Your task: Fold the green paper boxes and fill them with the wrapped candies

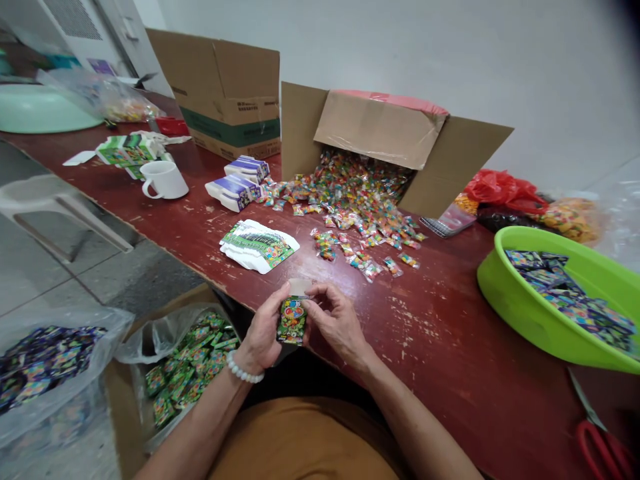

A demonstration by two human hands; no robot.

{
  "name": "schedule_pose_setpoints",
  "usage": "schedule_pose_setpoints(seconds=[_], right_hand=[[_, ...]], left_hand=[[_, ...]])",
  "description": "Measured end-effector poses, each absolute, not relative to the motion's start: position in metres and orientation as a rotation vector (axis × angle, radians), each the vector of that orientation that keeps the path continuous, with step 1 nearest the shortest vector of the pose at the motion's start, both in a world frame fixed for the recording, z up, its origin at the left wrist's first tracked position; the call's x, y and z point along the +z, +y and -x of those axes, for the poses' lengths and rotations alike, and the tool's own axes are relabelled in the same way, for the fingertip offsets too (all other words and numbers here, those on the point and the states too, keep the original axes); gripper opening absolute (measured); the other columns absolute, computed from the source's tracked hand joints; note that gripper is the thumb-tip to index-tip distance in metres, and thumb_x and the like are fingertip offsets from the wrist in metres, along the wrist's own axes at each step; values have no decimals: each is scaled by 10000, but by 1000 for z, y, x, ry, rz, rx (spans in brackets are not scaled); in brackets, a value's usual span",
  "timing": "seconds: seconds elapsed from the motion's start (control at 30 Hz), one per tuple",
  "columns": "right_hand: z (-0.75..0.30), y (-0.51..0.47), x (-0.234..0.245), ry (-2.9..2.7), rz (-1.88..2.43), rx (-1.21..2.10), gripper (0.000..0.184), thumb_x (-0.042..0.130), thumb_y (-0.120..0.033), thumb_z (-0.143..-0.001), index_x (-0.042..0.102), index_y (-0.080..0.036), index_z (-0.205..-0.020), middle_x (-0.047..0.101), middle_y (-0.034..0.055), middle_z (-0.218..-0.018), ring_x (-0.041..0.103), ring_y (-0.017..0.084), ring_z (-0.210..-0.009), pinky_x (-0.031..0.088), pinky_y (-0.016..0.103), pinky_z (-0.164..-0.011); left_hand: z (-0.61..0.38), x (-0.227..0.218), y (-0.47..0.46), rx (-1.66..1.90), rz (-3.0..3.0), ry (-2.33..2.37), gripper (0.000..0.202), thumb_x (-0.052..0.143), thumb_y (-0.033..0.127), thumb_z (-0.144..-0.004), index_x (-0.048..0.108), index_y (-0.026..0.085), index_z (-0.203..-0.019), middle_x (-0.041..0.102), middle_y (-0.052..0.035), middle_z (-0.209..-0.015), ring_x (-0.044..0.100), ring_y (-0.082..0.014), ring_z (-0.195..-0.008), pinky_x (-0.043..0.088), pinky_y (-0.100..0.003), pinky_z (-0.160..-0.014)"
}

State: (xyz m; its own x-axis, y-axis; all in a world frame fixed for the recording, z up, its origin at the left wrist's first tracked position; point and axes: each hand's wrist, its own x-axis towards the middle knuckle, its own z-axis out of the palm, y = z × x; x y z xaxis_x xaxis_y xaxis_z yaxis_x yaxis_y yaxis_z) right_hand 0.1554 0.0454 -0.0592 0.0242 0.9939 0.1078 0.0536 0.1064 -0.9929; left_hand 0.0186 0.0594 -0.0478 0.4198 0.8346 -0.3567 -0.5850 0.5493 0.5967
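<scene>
My left hand (265,329) is wrapped round a small green printed candy box (291,321), held upright over the table's front edge. A pale flap stands up at the box's top. At that top edge, the bent fingers of my right hand (336,319) pinch the flap area. Just beyond my hands lies a stack of flat green and white cartons (259,245). Small wrapped candies (350,243) are strewn to its right, spilling out of a cardboard box (385,127) tipped on its side.
A lime green basin (505,287) with dark packets stands at the right, near red-handled scissors (600,440). A white mug (165,180), purple cartons (235,191) and a closed-sided cardboard box (230,100) stand at the left. Below, a lined box holds green packs (193,367).
</scene>
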Motion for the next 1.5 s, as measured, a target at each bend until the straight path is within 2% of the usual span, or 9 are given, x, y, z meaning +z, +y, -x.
schedule_pose_setpoints(seconds=[0.17,0.33,0.43,0.67,0.93,1.13,1.23,1.37,1.5], right_hand=[[-161,50,-56,-1312,1149,1096,170,691,-333,-777,598,-196,-741,632,-1,-730,576,132,-603,467,259,-586],[-160,56,-60,-1222,1020,1179,349,715,-297,-769,592,-232,-1088,652,-7,-849,586,111,-626,490,233,-593],[-163,55,-57,-1368,979,1271,160,649,-333,-842,668,-214,-947,684,35,-975,567,94,-559,487,246,-553],[-165,51,-47,-1616,958,877,75,634,-256,-863,707,-240,-865,704,37,-973,630,190,-950,484,348,-884],[-163,58,-45,-1433,1120,1213,142,665,-268,-798,729,-182,-892,711,17,-782,582,92,-501,459,199,-461],[-164,65,-43,-1232,1101,1493,214,702,-347,-760,712,-141,-818,664,7,-617,548,108,-401,450,229,-397],[-166,59,-43,-1442,1076,1289,204,649,-370,-840,716,-178,-833,692,23,-726,610,131,-527,506,264,-521],[-168,46,-45,-1848,1002,750,207,689,-362,-830,679,-231,-989,687,77,-1079,615,229,-1015,477,402,-918],[-160,37,-54,-2097,1186,416,760,796,-428,-669,474,-199,-1318,544,153,-1325,483,323,-1190,388,504,-997]], left_hand=[[-21,-47,57,865,-450,646,379,489,358,-943,641,82,-1154,712,-103,-735,605,-166,-439,495,-253,-398],[-19,-47,57,848,-461,608,424,426,418,-971,615,101,-1181,674,-77,-660,591,-161,-430,503,-250,-404],[-18,-49,56,851,-498,612,435,420,459,-970,580,145,-1224,653,-54,-637,590,-164,-435,501,-248,-399],[-19,-52,57,915,-446,679,340,457,410,-970,603,162,-1151,669,-39,-733,625,-144,-503,520,-231,-467],[-23,-53,55,850,-527,626,534,471,561,-922,586,141,-1230,668,-63,-679,613,-170,-456,483,-238,-403],[-21,-54,55,814,-599,651,633,447,640,-896,636,91,-1150,665,-85,-637,581,-158,-407,454,-229,-378],[-17,-56,57,793,-566,701,560,491,583,-901,652,90,-1112,653,-73,-603,572,-166,-388,451,-240,-359],[-14,-57,62,830,-408,716,309,550,361,-910,652,129,-1088,671,-49,-667,616,-177,-458,494,-255,-399],[-18,-55,67,860,-250,674,257,505,299,-941,669,102,-956,691,-76,-730,665,-186,-587,570,-294,-585]])
